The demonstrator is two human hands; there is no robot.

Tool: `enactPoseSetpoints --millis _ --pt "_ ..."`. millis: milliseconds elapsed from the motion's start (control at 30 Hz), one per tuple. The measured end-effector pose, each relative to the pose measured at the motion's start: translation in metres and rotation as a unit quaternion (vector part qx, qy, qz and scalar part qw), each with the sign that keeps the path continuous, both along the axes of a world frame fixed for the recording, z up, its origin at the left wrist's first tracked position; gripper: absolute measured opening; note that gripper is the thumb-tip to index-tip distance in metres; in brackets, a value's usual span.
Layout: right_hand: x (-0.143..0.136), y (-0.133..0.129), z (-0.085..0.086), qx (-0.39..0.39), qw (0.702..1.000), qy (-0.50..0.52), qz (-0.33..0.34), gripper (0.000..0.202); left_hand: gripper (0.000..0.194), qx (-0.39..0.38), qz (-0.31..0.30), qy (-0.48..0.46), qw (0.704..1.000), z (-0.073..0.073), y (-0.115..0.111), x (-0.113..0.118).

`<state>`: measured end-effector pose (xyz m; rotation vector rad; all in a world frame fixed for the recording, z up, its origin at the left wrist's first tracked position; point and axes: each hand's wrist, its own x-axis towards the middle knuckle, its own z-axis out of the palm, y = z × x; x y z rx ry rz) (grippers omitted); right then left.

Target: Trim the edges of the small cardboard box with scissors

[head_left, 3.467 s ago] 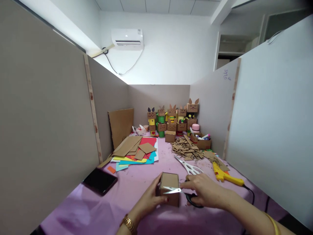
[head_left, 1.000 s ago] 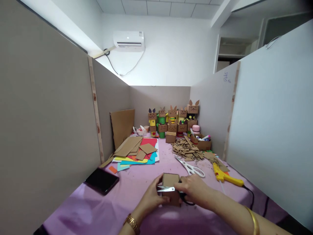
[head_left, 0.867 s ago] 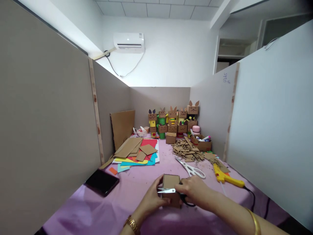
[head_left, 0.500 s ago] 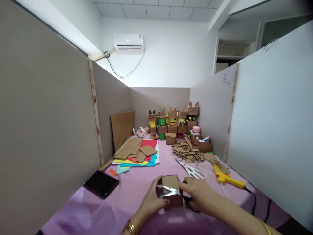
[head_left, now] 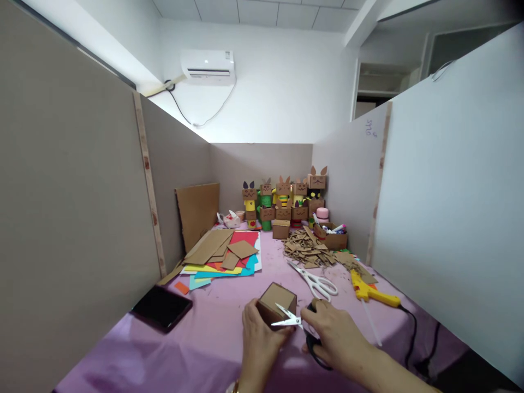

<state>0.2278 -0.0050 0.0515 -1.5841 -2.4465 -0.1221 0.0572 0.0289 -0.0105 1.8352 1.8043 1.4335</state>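
A small cardboard box (head_left: 278, 300) is held by my left hand (head_left: 262, 338), whose fingers wrap round its left and near sides. Black-handled scissors (head_left: 290, 319) are gripped in my right hand (head_left: 333, 333). Their silver blades are parted and point left, in front of the box's near side. Whether the blades touch the cardboard I cannot tell. White-handled scissors (head_left: 317, 281) lie on the purple cloth just beyond my right hand.
Coloured paper and cardboard sheets (head_left: 221, 254) lie at left, behind a black phone (head_left: 162, 308). Cardboard scraps (head_left: 309, 248) are heaped at centre right. A yellow glue gun (head_left: 374, 292) with its cable lies at right. Cardboard animal figures (head_left: 284, 199) stand at the back.
The box has turned, so a corner now faces away. My left hand has shifted round its near side. The scissors' blades have moved off the box's front middle. The view has shifted slightly.
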Motion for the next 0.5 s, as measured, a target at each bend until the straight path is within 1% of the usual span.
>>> enactPoseSetpoints --millis 167,367,500 --pt "-0.007 -0.003 0.003 0.007 0.999 -0.031 -0.016 0.032 0.075 -0.004 0.025 0.010 1.000 0.001 -0.005 0.003" --pt "-0.012 -0.003 0.004 0.011 0.999 -0.033 -0.022 0.031 0.070 -0.008 0.022 0.012 1.000 0.001 -0.002 0.004" --pt "-0.011 -0.002 0.003 0.008 1.000 -0.023 -0.014 0.034 0.068 -0.005 0.020 0.015 1.000 0.001 -0.003 0.004"
